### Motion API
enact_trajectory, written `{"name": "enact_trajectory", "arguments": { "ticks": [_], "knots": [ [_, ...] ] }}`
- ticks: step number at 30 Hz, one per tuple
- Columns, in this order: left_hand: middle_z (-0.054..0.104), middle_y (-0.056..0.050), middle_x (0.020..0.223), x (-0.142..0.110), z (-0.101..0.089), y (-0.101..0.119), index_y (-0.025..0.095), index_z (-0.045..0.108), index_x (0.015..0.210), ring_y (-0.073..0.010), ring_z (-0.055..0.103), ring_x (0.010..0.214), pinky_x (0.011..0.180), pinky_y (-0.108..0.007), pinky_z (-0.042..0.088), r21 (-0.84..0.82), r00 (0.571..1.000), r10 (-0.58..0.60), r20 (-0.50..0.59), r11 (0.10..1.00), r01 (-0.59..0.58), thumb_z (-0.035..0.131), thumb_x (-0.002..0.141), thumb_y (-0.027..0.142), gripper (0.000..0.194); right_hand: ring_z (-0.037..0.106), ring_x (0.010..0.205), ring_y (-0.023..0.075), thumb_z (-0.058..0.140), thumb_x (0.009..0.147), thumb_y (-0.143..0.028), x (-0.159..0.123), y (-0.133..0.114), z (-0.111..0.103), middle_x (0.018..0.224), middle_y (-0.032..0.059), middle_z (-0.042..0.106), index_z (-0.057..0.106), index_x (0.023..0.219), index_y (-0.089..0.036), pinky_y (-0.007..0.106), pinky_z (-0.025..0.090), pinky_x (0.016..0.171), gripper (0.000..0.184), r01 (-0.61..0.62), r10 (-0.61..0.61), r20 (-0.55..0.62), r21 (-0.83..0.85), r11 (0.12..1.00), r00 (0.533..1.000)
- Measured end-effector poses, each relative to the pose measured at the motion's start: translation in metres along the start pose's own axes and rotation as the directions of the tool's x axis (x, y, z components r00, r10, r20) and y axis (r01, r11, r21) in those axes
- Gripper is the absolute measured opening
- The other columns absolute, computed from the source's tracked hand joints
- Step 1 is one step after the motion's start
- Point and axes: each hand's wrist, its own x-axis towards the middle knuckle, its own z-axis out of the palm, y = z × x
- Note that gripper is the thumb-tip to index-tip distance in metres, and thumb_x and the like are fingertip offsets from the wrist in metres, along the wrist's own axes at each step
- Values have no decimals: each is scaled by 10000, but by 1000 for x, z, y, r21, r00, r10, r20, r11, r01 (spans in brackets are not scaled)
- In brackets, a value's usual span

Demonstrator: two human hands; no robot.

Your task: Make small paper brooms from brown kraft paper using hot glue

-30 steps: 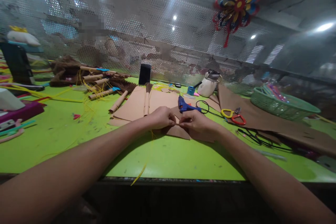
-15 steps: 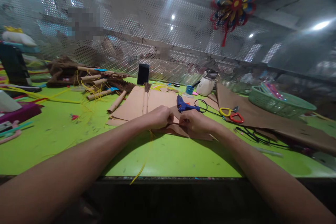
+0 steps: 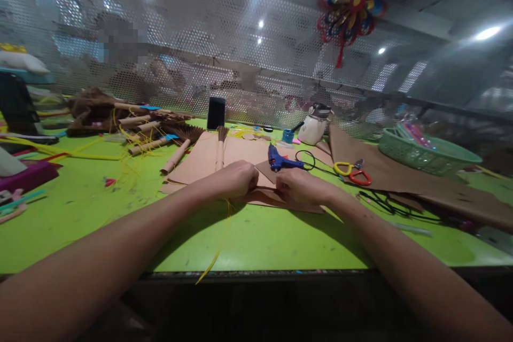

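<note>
My left hand (image 3: 236, 179) and my right hand (image 3: 298, 186) rest side by side on a folded piece of brown paper (image 3: 276, 200) on the green table (image 3: 256, 235). Both are closed, fingers curled and pinching the paper's edge between them. A thin yellow strip (image 3: 218, 246) trails from under my left hand over the table's near edge. A blue glue gun (image 3: 278, 160) lies just beyond my right hand.
Scissors with yellow and red handles (image 3: 352, 172) lie to the right on brown sheets (image 3: 401, 176). A green basket (image 3: 425, 152) stands far right. Rolled paper brooms (image 3: 160, 141) pile at left; one (image 3: 219, 152) lies on a flat sheet. A phone (image 3: 216, 113) leans on the mesh.
My hands have stayed together on the paper with only small finger shifts. The view has drifted slightly.
</note>
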Motion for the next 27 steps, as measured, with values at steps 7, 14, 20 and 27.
{"name": "enact_trajectory", "arguments": {
  "ticks": [7, 14, 20, 27],
  "knots": [
    [488, 1, 492, 2, 7, -9, 166, 592, 552, -93, 325, 452, 487, -260, 261, 72, 995, 99, 1, 992, -99, 610, 642, 303, 165, 527, 662, 149, 551, 800, -292, -3, -7, -3, 754, 101, 634, 643, 730, -131, 244, 302, 568, 198, 38, -37, 10, -113, 993, 999],
    [548, -49, 685, -1, 3, -2, 158, 595, 662, -139, 450, 585, 538, -253, 319, 110, 996, 93, 1, 990, -92, 585, 664, 199, 42, 549, 663, 173, 523, 781, -231, -4, -10, 0, 782, 118, 637, 646, 746, -116, 267, 315, 550, 172, 130, -139, -12, -274, 953, 990],
    [544, -72, 740, -7, -4, 8, 146, 589, 698, -150, 459, 628, 577, -259, 330, 106, 993, 115, 17, 988, -116, 527, 721, 167, 70, 552, 677, 183, 521, 779, -248, -5, -11, -1, 785, 125, 639, 657, 740, -110, 273, 335, 565, 197, 131, -142, -18, -283, 950, 990],
    [615, -82, 773, -5, -8, 6, 146, 656, 753, -164, 501, 657, 575, -256, 342, 51, 999, -1, 36, 999, -1, 519, 668, 171, 163, 533, 687, 145, 516, 754, -164, -5, -1, -1, 765, 71, 626, 645, 719, -142, 239, 338, 605, 135, 116, -123, -27, -172, 978, 992]
  ]
}}
